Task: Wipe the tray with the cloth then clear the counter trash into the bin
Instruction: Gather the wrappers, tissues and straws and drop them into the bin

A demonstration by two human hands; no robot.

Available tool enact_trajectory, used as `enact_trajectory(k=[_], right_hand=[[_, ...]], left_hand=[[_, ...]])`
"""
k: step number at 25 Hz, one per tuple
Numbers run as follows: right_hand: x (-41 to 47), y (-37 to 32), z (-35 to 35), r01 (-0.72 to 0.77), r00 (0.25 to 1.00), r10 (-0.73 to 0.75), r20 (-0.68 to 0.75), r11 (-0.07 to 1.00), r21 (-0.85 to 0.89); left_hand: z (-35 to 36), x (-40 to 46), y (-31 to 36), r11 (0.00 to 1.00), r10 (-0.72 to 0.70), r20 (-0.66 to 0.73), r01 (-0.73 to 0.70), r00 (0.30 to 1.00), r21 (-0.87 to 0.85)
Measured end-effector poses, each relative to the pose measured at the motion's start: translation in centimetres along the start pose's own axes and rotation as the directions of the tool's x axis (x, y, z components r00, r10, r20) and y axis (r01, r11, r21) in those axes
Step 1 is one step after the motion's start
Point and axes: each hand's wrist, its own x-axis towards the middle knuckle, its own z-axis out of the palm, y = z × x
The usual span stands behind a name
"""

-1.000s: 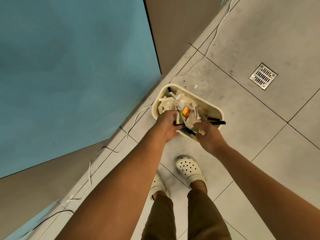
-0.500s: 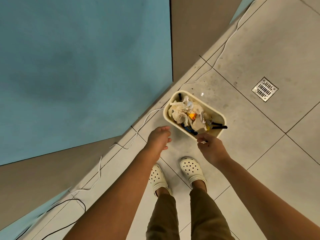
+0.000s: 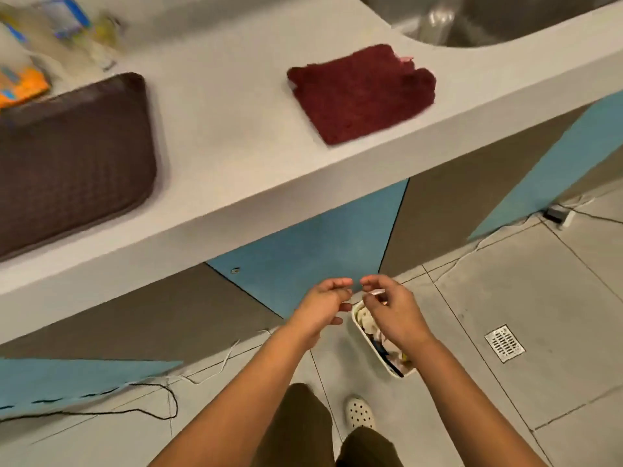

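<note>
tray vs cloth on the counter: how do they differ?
The tray is dark brown with a woven-look texture; the cloth is deep red and fuzzy. The tray is the bigger of the two and runs off the left edge of the view; the cloth shows whole. The tray looks rigid with a raised rim; the cloth lies soft and folded, near the sink. Both lie flat on the counter, untouched by either hand.

Even, fairly bright indoor light, soft, no hard highlights. The counter (image 3: 236, 106) top is lit pale and flat; its underside and the panels below sit in dull shadow. Strong motion blur top left: packets (image 3: 23, 85) smear into streaks, unreadable. Tray (image 3: 67, 156) weave and cloth (image 3: 360, 92) edges are soft too. Hands and floor tiles (image 3: 505, 298) are sharper. Wide-angle bending shows along the counter edge and frame corners. Faint sheen on the sink (image 3: 505, 25) steel.
</note>
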Motion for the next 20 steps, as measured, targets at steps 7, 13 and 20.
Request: enact_trajectory(k=[7, 13, 20], right_hand=[[-1.2, -13.6, -1.0, 0.248, 0.961, -0.244, 0.130, 0.969, -0.019], [-0.5, -22.2, 1.6, 0.390, 0.904, -0.387, 0.179, 0.921, 0.024], [2.5, -30.1, 9.0, 0.443, 0.875, -0.432, 0.219, 0.896, -0.004]], left_hand=[[-5.8, -10.6, 8.0, 0.951, 0.249, -0.175, -0.275, 0.953, -0.144], [-13.2, -14.9, 11.4, 0.885, 0.297, -0.379, -0.402, 0.876, -0.234], [-22.9, -15.9, 14.9, 0.838, 0.351, -0.452, -0.491, 0.820, -0.238]])
